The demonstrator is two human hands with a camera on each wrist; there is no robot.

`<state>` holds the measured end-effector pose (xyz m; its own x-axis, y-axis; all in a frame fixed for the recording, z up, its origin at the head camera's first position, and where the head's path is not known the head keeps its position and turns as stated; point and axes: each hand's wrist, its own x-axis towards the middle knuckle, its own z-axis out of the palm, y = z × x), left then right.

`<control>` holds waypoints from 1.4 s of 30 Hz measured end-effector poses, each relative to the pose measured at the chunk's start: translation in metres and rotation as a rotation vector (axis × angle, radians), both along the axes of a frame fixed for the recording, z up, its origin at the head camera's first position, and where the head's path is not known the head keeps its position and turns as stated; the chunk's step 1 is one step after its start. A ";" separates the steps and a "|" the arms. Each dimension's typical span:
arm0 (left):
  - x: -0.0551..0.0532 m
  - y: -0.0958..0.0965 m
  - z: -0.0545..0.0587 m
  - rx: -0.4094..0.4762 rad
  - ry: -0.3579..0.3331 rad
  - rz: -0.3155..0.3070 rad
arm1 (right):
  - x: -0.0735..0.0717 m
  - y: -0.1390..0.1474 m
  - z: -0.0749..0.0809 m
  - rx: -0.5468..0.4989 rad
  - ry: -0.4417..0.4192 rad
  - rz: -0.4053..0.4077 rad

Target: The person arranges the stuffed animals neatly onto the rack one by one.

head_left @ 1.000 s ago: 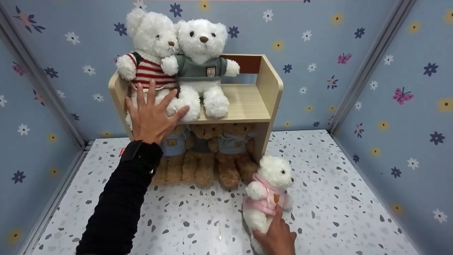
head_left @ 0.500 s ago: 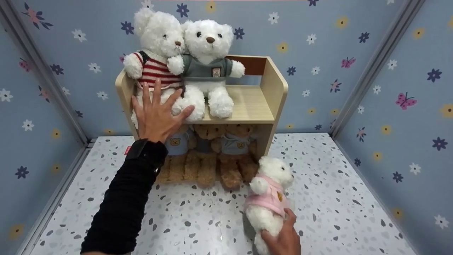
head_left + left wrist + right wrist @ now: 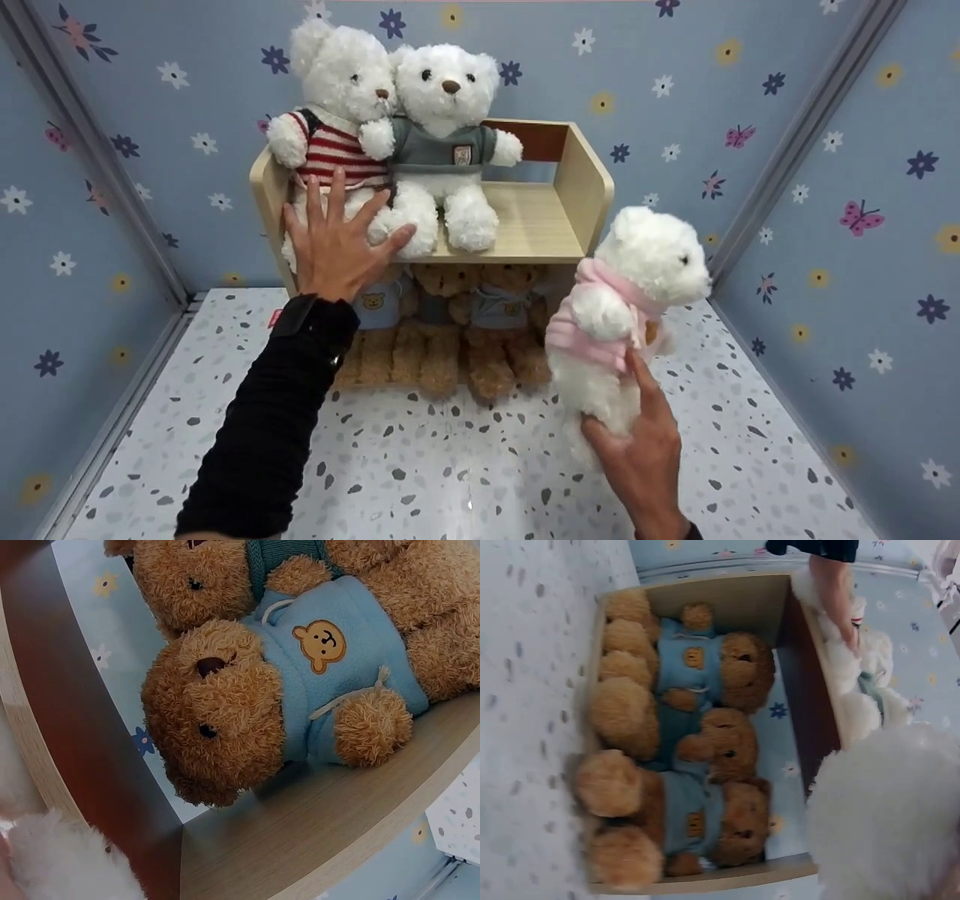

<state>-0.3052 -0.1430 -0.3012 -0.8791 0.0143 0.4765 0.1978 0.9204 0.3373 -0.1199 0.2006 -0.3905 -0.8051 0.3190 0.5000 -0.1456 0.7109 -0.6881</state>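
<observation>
My left hand (image 3: 341, 247) rests with spread fingers on the lap of a white teddy bear in a red-striped sweater (image 3: 341, 154). That bear sits at the left end of the upper shelf (image 3: 529, 217), leaning against a white teddy bear in a grey-green sweater (image 3: 435, 150). At the right, my right hand (image 3: 645, 450) grips a white teddy bear in a pink hoodie (image 3: 589, 341) round its lower body. The pink-clad bear is tilted, facing right, in front of the shelf's right side panel. White fur (image 3: 889, 810) fills the lower right of the right wrist view.
Several brown teddy bears sit in the lower compartment, one in a light blue hoodie (image 3: 352, 652). The small wooden bookshelf (image 3: 589, 180) stands on a speckled white surface (image 3: 420, 465) against flower-patterned blue panels (image 3: 675, 45).
My right hand has lifted the pink-clad bear from low beside the shelf up to about the upper board's height. My left hand stays on the striped-sweater bear.
</observation>
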 end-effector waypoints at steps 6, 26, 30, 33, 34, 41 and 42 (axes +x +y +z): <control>0.000 0.001 -0.002 0.011 0.014 0.000 | -0.019 -0.002 0.030 0.060 0.163 0.057; 0.001 0.000 -0.001 0.003 -0.008 0.020 | -0.096 -0.042 0.111 0.132 0.352 0.188; 0.001 0.000 -0.002 -0.001 0.001 0.021 | -0.110 -0.048 0.118 0.145 0.341 0.178; 0.002 -0.001 -0.003 -0.001 0.004 0.020 | -0.117 -0.052 0.119 0.153 0.338 0.181; 0.002 -0.001 -0.003 -0.002 0.005 0.020 | -0.119 -0.053 0.119 0.155 0.336 0.183; 0.000 0.000 -0.001 -0.004 0.002 0.020 | -0.132 -0.059 0.120 0.159 0.275 0.189; 0.000 0.000 -0.001 -0.005 0.003 0.020 | -0.133 -0.060 0.120 0.162 0.262 0.186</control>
